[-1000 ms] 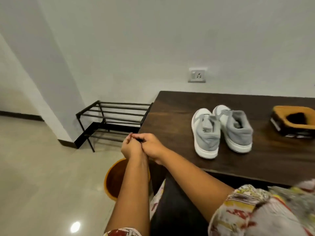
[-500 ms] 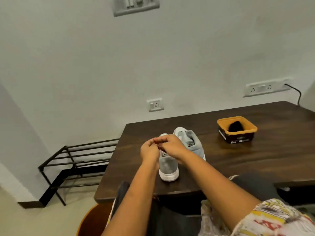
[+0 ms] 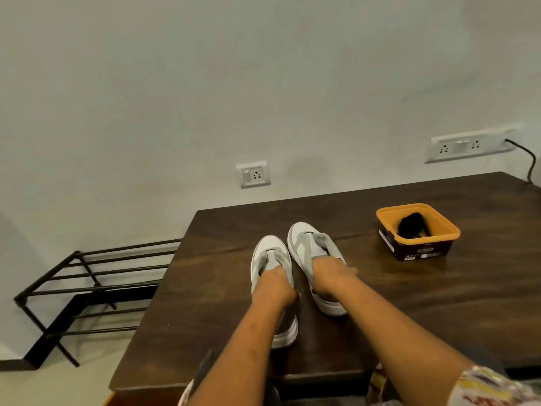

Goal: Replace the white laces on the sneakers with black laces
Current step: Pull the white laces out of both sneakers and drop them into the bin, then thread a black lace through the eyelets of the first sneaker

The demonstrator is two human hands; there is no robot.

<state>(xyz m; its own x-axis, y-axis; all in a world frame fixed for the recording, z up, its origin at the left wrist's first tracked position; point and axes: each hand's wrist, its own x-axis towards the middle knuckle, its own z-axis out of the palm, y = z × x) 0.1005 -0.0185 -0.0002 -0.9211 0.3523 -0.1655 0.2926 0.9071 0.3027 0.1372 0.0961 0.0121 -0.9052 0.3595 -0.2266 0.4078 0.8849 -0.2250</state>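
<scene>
Left grip [image 3: 273, 284]: hand laid over the tongue and collar of the left sneaker [image 3: 270, 259], fingers curled down onto the upper; whether they pinch anything underneath cannot be told. Right grip [image 3: 329, 276]: hand draped over the collar of the right sneaker [image 3: 304, 247], fingers spread and bent over its far side, palm down; what it clasps, if anything beyond the shoe itself, is hidden. Thin ring shows on one finger of that hand.

Landmark: the tub [image 3: 417, 234], orange-rimmed, dark-walled, label on its near side.

Both sneakers stand on the dark wood counter [image 3: 439, 303], well to the left of the tub, toes pointing toward the wall, heels toward the person. Grey and white uppers, white soles. Pair sits side by side, almost touching, right shoe set a little farther back than the left. Lace areas appear bare near the toes; further up the hands cover them.

Black laces [image 3: 409, 227] lie bundled inside the tub, toward its back-left corner.

Single wall socket [image 3: 253, 174] up and left of the tub, beyond the sneakers. Double socket plate [image 3: 468, 145] above the tub, with a black cord [image 3: 528, 159] running down from its right end. Black metal rack [image 3: 96, 291] on the floor far left of the tub, past the counter's edge. Patterned sleeve [image 3: 491, 388] below the tub at the frame's bottom.
</scene>
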